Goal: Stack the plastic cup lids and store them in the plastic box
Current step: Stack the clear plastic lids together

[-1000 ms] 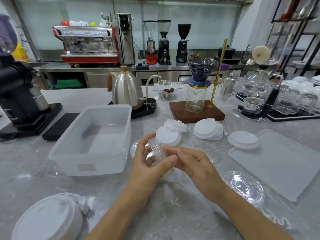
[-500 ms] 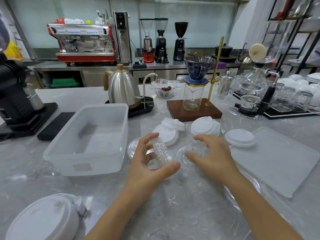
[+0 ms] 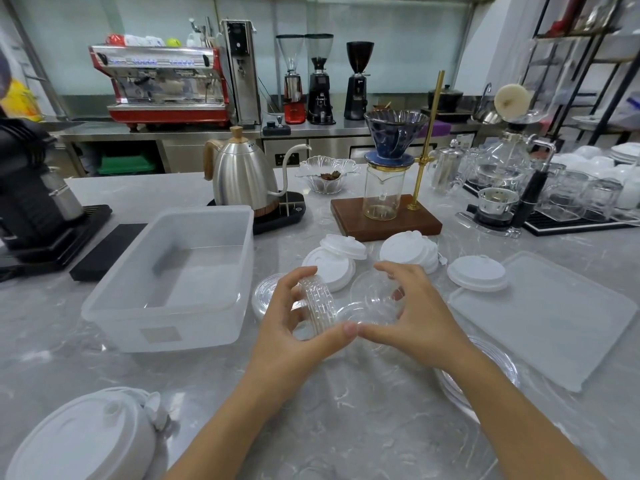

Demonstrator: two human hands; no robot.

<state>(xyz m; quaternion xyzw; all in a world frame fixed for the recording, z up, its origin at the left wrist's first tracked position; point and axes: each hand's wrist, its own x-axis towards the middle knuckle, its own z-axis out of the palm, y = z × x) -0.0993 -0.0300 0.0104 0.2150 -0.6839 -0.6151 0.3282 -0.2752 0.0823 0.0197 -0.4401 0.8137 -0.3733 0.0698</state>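
No words or numbers can be read. The pale label (image 3: pixel 160 334) on the front wall of the plastic box (image 3: pixel 104 306) looks blank. Small markings on the kettle (image 3: pixel 242 174) and on the cabinet door (image 3: pixel 286 156) behind it are too small and blurred to make out.

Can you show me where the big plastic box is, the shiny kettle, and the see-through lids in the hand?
plastic box (image 3: pixel 221 327): head view, front wall.
kettle (image 3: pixel 242 178): head view, steel body.
clear lids (image 3: pixel 320 301): head view, stack's ribbed edge.
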